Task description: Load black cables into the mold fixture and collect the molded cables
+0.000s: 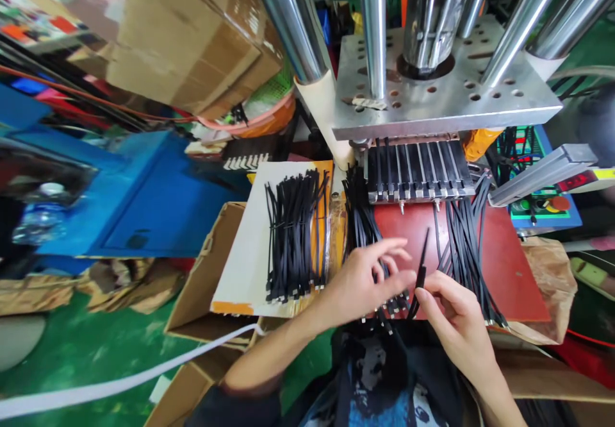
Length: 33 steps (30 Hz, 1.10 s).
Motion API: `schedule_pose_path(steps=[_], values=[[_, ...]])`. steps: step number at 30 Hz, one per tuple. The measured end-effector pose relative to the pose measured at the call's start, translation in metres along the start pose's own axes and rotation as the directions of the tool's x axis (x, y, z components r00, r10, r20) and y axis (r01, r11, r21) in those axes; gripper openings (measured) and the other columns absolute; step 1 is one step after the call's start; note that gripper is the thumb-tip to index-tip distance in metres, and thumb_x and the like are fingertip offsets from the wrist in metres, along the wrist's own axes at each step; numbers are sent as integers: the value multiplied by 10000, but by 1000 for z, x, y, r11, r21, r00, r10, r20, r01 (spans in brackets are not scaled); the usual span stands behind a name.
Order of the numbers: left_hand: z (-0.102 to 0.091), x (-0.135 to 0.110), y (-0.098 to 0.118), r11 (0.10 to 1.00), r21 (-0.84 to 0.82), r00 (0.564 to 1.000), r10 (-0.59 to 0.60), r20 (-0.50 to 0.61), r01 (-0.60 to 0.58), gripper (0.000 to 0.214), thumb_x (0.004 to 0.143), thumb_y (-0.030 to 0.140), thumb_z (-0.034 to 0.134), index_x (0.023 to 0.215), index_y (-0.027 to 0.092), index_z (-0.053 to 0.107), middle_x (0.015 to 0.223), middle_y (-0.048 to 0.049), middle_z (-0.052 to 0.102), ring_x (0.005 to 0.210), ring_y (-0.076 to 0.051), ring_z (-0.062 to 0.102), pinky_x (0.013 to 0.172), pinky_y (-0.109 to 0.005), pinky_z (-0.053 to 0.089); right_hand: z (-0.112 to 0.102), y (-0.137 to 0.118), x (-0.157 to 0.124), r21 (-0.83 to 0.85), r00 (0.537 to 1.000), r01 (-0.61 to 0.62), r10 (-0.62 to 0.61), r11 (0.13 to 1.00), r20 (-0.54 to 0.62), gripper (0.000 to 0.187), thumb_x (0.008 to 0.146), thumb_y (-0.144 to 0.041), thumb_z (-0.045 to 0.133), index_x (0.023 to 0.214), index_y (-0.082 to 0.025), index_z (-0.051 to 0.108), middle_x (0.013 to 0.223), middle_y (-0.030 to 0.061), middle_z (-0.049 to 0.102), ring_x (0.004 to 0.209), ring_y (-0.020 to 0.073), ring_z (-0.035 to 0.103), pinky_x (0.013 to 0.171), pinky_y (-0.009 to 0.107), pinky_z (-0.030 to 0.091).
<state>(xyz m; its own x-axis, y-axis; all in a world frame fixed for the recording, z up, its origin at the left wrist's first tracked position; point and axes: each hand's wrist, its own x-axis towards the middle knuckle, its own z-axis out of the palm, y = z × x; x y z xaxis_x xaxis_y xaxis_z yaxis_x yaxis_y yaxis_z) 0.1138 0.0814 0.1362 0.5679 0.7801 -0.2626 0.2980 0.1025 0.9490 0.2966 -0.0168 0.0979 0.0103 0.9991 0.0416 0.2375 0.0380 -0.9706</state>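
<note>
My right hand [454, 308] pinches a short black cable [421, 273] between thumb and fingers, one end pointing up. Close by on the left, my left hand [368, 279] has its fingers apart and holds nothing; its thumb tip is near the cable, and I cannot tell if they touch. Under and behind my left hand lies a bunch of black cables [358, 212] with small metal ends. More black cables [468, 247] lie behind my right hand on the red board [516, 267]. Beyond the hands, a slotted metal mould [420, 167] holds some black cables in its left slots.
A press plate [446, 116] with steel columns stands above the mould. Left, a white board [243, 260] carries a row of black cables [293, 241]. Cardboard boxes [206, 279] stand below it. A control box [548, 212] with buttons sits at right.
</note>
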Motion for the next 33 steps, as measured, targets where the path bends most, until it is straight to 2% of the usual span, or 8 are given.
schedule_pose_path(steps=[6, 12, 17, 23, 26, 28, 31, 33], values=[[-13, 18, 23, 990, -78, 993, 121, 14, -120, 228, 1005, 349, 696, 991, 173, 840, 964, -61, 826, 858, -190, 740, 790, -287, 564, 4, 10, -4, -52, 996, 90, -89, 995, 14, 152, 1038, -236, 628, 907, -221, 704, 807, 10, 669, 706, 145, 636, 632, 240, 502], [-15, 11, 17, 975, -128, 981, 188, 45, -181, 190, 982, 349, 761, 1054, 213, 873, 992, -73, 798, 885, -179, 730, 769, -263, 565, -2, 4, 2, -86, 981, 137, -147, 987, -127, 163, 1005, -173, 664, 1077, -279, 765, 907, 19, 742, 745, 168, 684, 654, 265, 543], [-14, 14, 15, 948, -298, 991, 128, 27, -115, 323, 850, 499, 881, 980, 203, 878, 925, -72, 755, 621, -131, 664, 566, -258, 547, 3, -11, 19, -109, 969, 207, -219, 972, -111, 176, 1009, -164, 651, 1082, -277, 765, 878, 19, 713, 625, 143, 584, 521, 255, 444], [-18, 25, 25, 940, -24, 934, 336, -122, -341, 228, 919, 416, 838, 851, 199, 847, 821, -39, 765, 759, -158, 694, 690, -274, 537, 21, -7, 30, -50, 987, 110, -115, 993, -117, 174, 1019, -247, 657, 851, -229, 615, 722, -33, 536, 618, 124, 496, 558, 254, 404], [-30, 47, 24, 896, 60, 861, 439, -258, -439, 145, 925, 326, 835, 859, 197, 829, 875, -23, 761, 806, -153, 694, 765, -283, 552, 29, 2, 23, -14, 998, -26, 27, 1000, 49, 360, 1037, -347, 624, 727, -222, 491, 702, -30, 511, 629, 132, 491, 579, 266, 416], [-42, 70, 16, 865, 156, 795, 501, -343, -477, 110, 927, 281, 827, 863, 192, 823, 986, -42, 767, 923, -171, 715, 889, -312, 560, 26, 4, 19, -17, 966, -103, 104, 995, 238, 348, 1043, -396, 607, 747, -223, 547, 726, -17, 569, 650, 150, 533, 581, 273, 435], [-60, 113, -1, 839, 331, 742, 538, -400, -431, 116, 928, 237, 814, 832, 173, 817, 1236, -104, 749, 1176, -228, 699, 1103, -395, 504, -1, -3, 32, -75, 879, -164, 181, 984, 442, 354, 1046, -464, 592, 798, -218, 647, 742, -2, 620, 668, 169, 572, 561, 274, 432], [-70, 144, -12, 834, 414, 737, 531, -419, -366, 130, 932, 237, 808, 823, 165, 810, 1213, -118, 763, 1221, -257, 687, 1145, -444, 482, -28, -13, 60, -166, 876, -108, 173, 980, 451, 415, 1044, -506, 593, 776, -199, 670, 697, -9, 589, 645, 152, 530, 560, 269, 390]])
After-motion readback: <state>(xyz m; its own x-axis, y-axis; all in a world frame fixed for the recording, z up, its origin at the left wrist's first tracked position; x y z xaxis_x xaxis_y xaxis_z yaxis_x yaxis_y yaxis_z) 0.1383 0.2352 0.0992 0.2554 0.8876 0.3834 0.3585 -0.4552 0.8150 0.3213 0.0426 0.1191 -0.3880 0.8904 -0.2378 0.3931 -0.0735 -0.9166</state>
